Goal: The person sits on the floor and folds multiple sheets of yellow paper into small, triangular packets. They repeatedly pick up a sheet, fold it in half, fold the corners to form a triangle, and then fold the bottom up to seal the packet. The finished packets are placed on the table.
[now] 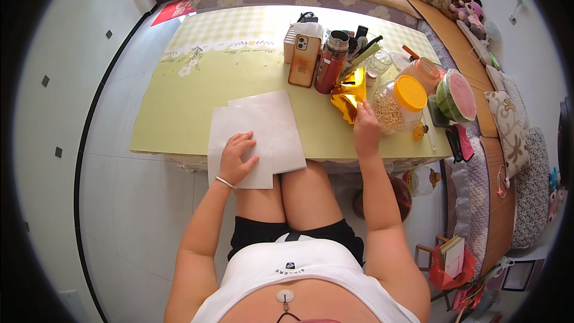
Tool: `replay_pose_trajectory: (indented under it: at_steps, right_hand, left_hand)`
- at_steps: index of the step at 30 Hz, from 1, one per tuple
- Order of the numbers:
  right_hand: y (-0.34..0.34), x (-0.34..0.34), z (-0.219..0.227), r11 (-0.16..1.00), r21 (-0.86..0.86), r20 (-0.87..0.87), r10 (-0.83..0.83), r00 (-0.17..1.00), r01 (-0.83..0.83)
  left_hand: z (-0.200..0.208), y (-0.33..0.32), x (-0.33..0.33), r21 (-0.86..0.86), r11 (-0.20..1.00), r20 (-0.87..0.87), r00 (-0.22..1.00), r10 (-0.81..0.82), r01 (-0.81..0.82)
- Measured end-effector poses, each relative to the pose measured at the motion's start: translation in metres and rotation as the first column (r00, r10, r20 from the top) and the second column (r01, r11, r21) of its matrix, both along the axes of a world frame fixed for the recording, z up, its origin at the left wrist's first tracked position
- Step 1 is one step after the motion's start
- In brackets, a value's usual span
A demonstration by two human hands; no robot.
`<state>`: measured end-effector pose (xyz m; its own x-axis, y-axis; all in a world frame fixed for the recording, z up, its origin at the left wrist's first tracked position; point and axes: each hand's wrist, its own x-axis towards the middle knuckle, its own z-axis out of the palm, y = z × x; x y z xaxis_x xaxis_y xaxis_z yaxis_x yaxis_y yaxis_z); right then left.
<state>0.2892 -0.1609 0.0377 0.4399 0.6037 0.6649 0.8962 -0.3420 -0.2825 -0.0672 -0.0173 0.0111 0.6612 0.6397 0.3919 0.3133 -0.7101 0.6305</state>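
Note:
My left hand (237, 161) lies on a white sheet of paper (245, 121) at the table's near edge, fingers spread and holding nothing. This sheet overlaps more white paper (281, 113), and both reach over the edge above my lap. My right hand (366, 128) is at the lower right edge of a crumpled, shiny gold foil piece (348, 97), its fingers closed together on it. What the foil is exactly I cannot make out. Just right of that hand stands a clear jar with a yellow lid (411, 93), filled with small pale grains or nuts.
Behind the foil stand a phone (305, 60), a dark red bottle (332, 63) and a glass jar (379, 60). Wrapped cut watermelon (455, 97) sits at the table's right. A brown bin (397, 198) stands under the right edge. A cushioned bench (472, 96) runs along the right side.

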Motion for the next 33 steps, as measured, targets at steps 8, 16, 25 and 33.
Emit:
replay_pose_trajectory:
  at_steps: [8, 16, 25, 33]
  right_hand:
    - [0.008, -0.004, -0.005, 0.992, -0.107, -0.02, 0.068, 0.998, -0.069]
    - [0.008, -0.018, 0.009, 0.989, 0.06, -0.198, 0.143, 0.97, -0.133]
    - [0.019, -0.011, 0.0, 0.999, -0.024, -0.155, 0.026, 0.988, -0.03]
    - [0.031, -0.01, 0.012, 0.976, -0.18, -0.315, 0.058, 0.947, -0.119]
  left_hand:
    - [-0.003, 0.001, -0.002, -0.011, 1.0, -0.012, 1.0, -0.001, 0.001]
    - [-0.003, -0.003, 0.013, 0.046, 0.999, -0.083, 0.996, 0.031, -0.027]
    - [-0.005, 0.0, 0.058, 0.091, 0.996, -0.22, 0.976, 0.003, 0.017]
    - [0.003, 0.007, 0.097, 0.127, 0.991, -0.263, 0.962, 0.074, -0.042]
